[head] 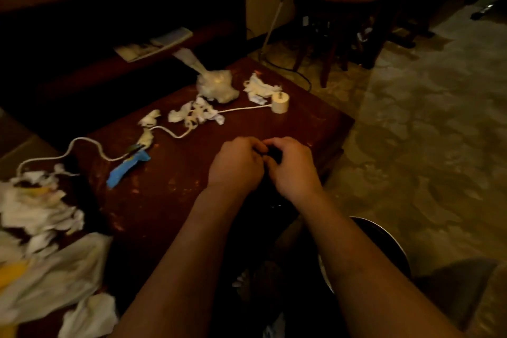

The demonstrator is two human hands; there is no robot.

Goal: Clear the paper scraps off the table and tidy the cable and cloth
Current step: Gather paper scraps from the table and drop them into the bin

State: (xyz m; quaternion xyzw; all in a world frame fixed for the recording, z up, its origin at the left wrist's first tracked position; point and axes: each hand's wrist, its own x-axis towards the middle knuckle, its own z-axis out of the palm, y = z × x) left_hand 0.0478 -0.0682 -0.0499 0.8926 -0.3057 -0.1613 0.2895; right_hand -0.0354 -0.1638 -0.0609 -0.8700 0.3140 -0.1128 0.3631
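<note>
On the dark wooden desk [178, 184], a white cord [241, 110] runs from the pale cylindrical plug [280, 103] at far right leftward through torn white paper scraps [196, 114]. Nearer, left hand [236, 166] and right hand [293, 169] grip a dark object [273, 155].

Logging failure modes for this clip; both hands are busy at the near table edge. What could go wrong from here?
1. The white cable runs through the torn white paper scraps; pulling it may drag scraps off the dark red wooden table.
2. Its cream cylindrical end piece stands near the far right edge and could topple off.
3. The left hand and right hand both grip a small dark item, unidentifiable in this dim light, so neither is free.
</note>
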